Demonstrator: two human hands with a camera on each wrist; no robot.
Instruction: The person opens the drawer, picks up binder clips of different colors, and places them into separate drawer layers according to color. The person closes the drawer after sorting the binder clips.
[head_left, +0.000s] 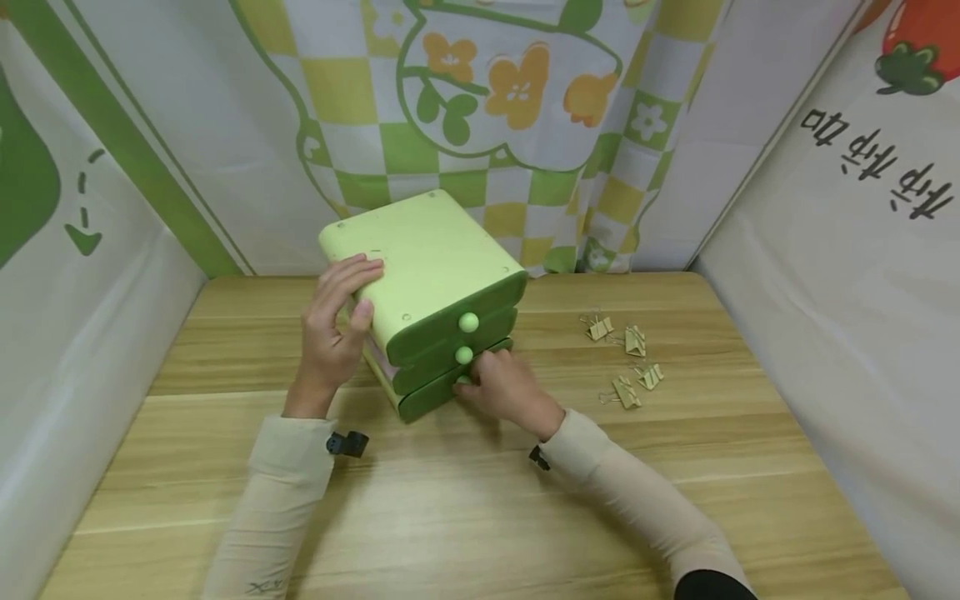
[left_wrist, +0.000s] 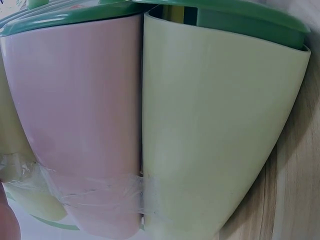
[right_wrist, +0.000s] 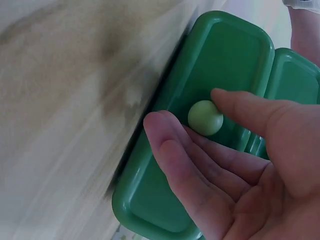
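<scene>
A small drawer unit (head_left: 435, 258) with a pale yellow-green top and three green drawer fronts stands angled on the table. My left hand (head_left: 333, 321) rests on its left side and top edge, steadying it with fairly straight fingers. At the lowest front, my right hand (head_left: 506, 387) has thumb and fingers around the round knob (right_wrist: 205, 118). The bottom drawer (left_wrist: 250, 27) sits slightly out, a gap showing behind its front in the left wrist view. Above it are the middle knob (head_left: 464, 355) and top knob (head_left: 468, 322). Clear tape (left_wrist: 100, 192) crosses the pink and yellow-green side walls.
Several gold binder clips (head_left: 626, 392) lie on the wooden table (head_left: 420, 517) to the right of the unit. A checkered, flower-printed curtain (head_left: 510, 167) hangs right behind it. White printed fabric walls (head_left: 840, 275) border both sides.
</scene>
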